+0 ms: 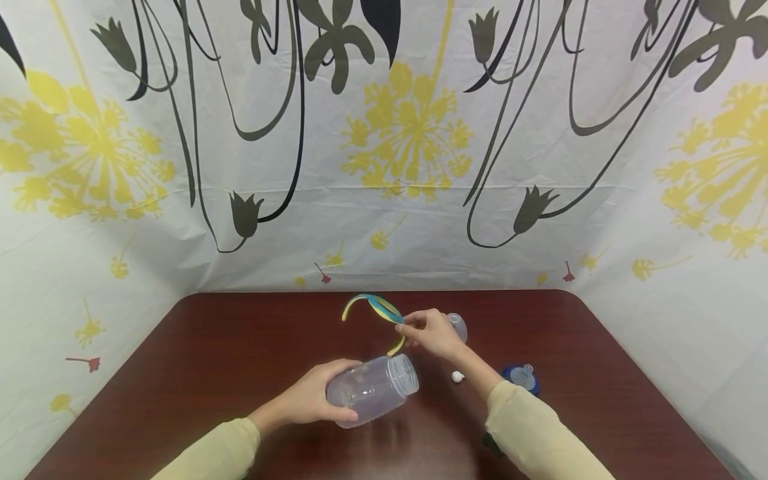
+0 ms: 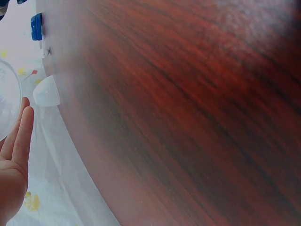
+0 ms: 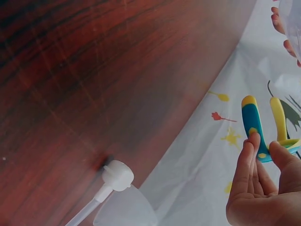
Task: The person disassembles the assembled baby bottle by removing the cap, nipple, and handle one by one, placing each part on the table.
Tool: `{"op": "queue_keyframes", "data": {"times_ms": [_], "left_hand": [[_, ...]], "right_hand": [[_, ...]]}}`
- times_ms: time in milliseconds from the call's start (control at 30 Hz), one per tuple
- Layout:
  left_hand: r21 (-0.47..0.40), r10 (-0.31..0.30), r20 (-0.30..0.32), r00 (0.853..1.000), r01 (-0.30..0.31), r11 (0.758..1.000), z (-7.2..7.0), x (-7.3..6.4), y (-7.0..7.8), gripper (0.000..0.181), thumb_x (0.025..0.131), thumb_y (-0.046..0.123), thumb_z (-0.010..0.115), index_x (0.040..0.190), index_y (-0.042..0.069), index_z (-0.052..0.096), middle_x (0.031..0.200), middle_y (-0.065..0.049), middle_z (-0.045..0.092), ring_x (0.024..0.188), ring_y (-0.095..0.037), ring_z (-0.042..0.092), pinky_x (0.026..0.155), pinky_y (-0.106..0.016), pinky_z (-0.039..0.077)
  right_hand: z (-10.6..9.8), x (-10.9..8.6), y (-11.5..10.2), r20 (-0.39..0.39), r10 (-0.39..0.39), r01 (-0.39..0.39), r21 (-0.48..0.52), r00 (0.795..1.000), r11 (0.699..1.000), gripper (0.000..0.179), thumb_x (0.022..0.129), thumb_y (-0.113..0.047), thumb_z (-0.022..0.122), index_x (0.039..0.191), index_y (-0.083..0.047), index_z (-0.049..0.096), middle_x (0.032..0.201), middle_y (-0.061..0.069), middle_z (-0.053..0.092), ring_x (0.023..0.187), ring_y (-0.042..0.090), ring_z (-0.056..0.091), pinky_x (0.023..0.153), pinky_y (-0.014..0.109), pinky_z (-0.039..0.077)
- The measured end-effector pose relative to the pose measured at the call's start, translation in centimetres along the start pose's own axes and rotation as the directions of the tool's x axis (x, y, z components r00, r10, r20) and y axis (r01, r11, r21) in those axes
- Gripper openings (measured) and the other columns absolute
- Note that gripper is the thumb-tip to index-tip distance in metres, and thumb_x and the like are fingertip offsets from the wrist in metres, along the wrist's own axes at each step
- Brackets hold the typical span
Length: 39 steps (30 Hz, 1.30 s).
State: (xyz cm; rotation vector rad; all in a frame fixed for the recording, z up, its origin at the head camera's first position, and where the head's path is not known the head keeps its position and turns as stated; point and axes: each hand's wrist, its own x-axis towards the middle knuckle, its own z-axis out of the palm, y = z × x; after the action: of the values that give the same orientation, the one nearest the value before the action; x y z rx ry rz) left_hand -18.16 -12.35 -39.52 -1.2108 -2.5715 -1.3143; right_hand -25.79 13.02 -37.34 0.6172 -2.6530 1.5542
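My left hand (image 1: 315,397) grips a clear wide-mouthed plastic bottle (image 1: 369,393), tilted with its threaded, uncapped mouth toward the right. The thumb lies along its near side and the fingers go round the far side. Just beyond the mouth, my right hand (image 1: 435,333) pinches a blue and yellow bottle handle (image 1: 384,310) between thumb and fingers. One curved grip of the handle points left, the other hangs down close to the bottle's neck. In the right wrist view the blue and yellow handle (image 3: 254,127) stands up from the fingertips.
Behind the right hand stands a clear domed cap (image 1: 459,327). A small white straw weight (image 1: 458,377) lies by the right forearm, its straw showing in the right wrist view. A blue lid (image 1: 522,378) is farther right. Part of a dark green object (image 1: 492,444) shows beside the right sleeve.
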Motion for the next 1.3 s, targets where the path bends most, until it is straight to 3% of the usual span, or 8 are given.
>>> {"op": "queue_keyframes", "data": {"times_ms": [367,1000,1300], "left_hand": [[-0.003,0.002,0.001,1.000,-0.002,1.000,0.0,0.0,0.1,0.065,0.065,0.034,0.074,0.121,0.011,0.049,0.107,0.003,0.055,0.090,-0.011,0.052,0.073,-0.028,0.044],[-0.018,0.003,0.004,1.000,-0.003,1.000,0.0,0.0,0.0,0.064,0.066,0.032,0.074,0.120,0.011,0.049,0.107,0.004,0.055,0.089,-0.011,0.052,0.072,-0.028,0.044],[-0.017,0.013,-0.001,1.000,-0.013,1.000,0.1,0.0,-0.1,0.064,0.066,0.033,0.074,0.120,0.011,0.049,0.107,0.003,0.055,0.090,-0.011,0.052,0.073,-0.028,0.044]], "right_hand": [[0.1,-0.2,0.5,0.006,0.009,-0.009,-0.017,1.000,1.000,0.024,0.079,-0.019,0.066,0.089,0.003,0.065,0.067,0.005,0.062,0.057,0.023,0.060,0.056,0.041,0.048],[0.7,-0.2,1.2,0.016,0.028,-0.027,-0.034,0.999,0.999,0.023,0.079,-0.017,0.066,0.089,0.004,0.065,0.061,0.007,0.061,0.056,0.031,0.060,0.054,0.041,0.048],[0.8,-0.3,1.4,0.016,0.043,-0.043,-0.027,0.999,0.999,0.022,0.079,-0.016,0.065,0.088,0.004,0.065,0.063,0.007,0.062,0.053,0.022,0.060,0.053,0.037,0.049]]}}
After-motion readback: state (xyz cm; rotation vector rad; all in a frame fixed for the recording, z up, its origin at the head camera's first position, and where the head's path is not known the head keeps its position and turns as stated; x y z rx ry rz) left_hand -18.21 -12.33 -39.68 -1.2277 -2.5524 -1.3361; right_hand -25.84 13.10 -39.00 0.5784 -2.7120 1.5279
